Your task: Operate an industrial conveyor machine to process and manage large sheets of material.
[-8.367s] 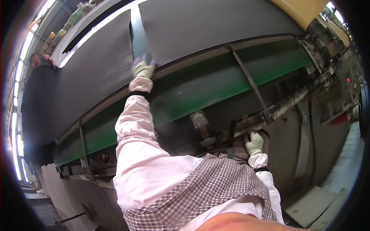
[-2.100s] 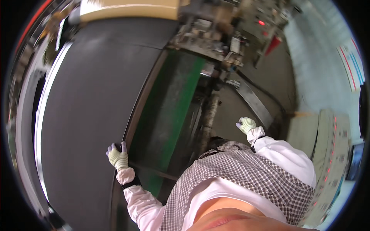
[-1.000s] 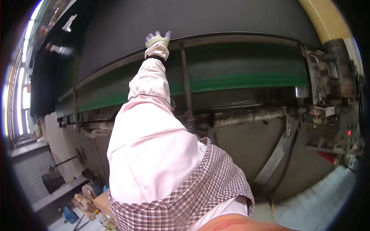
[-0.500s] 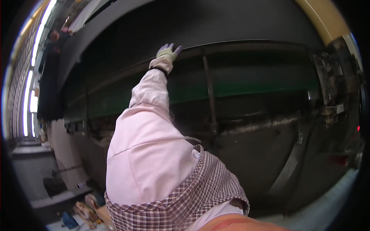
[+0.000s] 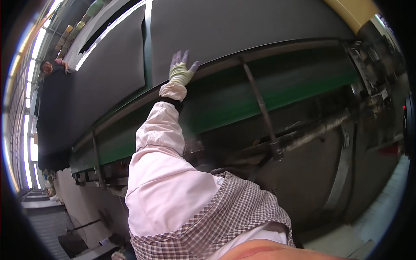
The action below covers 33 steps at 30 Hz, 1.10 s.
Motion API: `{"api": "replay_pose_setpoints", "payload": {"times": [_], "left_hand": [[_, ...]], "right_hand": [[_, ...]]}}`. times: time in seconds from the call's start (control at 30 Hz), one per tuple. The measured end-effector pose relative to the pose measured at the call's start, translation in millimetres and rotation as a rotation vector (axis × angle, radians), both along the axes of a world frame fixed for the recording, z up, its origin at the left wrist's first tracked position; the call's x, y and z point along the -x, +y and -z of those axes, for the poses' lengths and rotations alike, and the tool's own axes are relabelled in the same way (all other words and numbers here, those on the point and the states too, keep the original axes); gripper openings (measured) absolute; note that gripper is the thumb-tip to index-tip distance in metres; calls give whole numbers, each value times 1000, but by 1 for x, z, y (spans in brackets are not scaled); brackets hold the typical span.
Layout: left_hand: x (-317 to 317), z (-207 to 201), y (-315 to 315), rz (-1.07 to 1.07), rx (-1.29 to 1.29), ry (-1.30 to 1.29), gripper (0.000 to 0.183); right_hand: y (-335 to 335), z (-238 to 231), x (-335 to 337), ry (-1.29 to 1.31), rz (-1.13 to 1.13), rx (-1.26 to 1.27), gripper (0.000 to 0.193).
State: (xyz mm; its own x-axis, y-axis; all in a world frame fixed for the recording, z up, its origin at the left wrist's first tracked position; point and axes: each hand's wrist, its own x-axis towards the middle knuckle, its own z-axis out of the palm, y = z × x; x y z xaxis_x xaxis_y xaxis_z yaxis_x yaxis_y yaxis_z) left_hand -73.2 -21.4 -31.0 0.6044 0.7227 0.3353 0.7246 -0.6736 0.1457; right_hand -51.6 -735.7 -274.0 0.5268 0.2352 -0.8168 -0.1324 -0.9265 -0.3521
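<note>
My left hand (image 5: 182, 71), in a pale green and purple glove, has its fingers spread. It lies palm down at the near edge of a large dark grey sheet (image 5: 242, 26), on or just over it; I cannot tell if it presses down. Left of the hand, a second dark grey sheet (image 5: 110, 65) lies apart from the first, with a narrow green strip (image 5: 147, 39) showing between them. A pale pink sleeve with a dark band at the wrist covers my arm. My right hand is out of view.
Below the sheets runs a machine frame with a green belt (image 5: 225, 115) and a metal rod (image 5: 260, 102). Dark machine parts (image 5: 372, 86) stand at the right, under a yellow curved beam (image 5: 355, 13). Another person (image 5: 54, 67) stands at the far left beside hanging black material (image 5: 56, 117).
My view has shifted and is sharper. The gap between the two sheets now shows left of my hand. My left arm stays stretched out over the edge, fingers spread.
</note>
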Motion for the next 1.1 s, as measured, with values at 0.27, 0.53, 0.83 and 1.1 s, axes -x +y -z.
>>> {"api": "replay_pose_setpoints", "payload": {"times": [0.27,0.53,0.83,1.1], "left_hand": [[206,-2,103,-602,210,165,86],[150,-7,70,-86,262,193,49],[9,-18,18,127,231,264,47],[36,-3,36,316,278,-225,51]], "right_hand": [[9,-29,-11,-490,-249,-300,36],[155,-233,11,-1041,-295,-742,11],[213,-143,7,-990,-714,-689,24],[212,-140,-11,-954,-601,-711,21]]}}
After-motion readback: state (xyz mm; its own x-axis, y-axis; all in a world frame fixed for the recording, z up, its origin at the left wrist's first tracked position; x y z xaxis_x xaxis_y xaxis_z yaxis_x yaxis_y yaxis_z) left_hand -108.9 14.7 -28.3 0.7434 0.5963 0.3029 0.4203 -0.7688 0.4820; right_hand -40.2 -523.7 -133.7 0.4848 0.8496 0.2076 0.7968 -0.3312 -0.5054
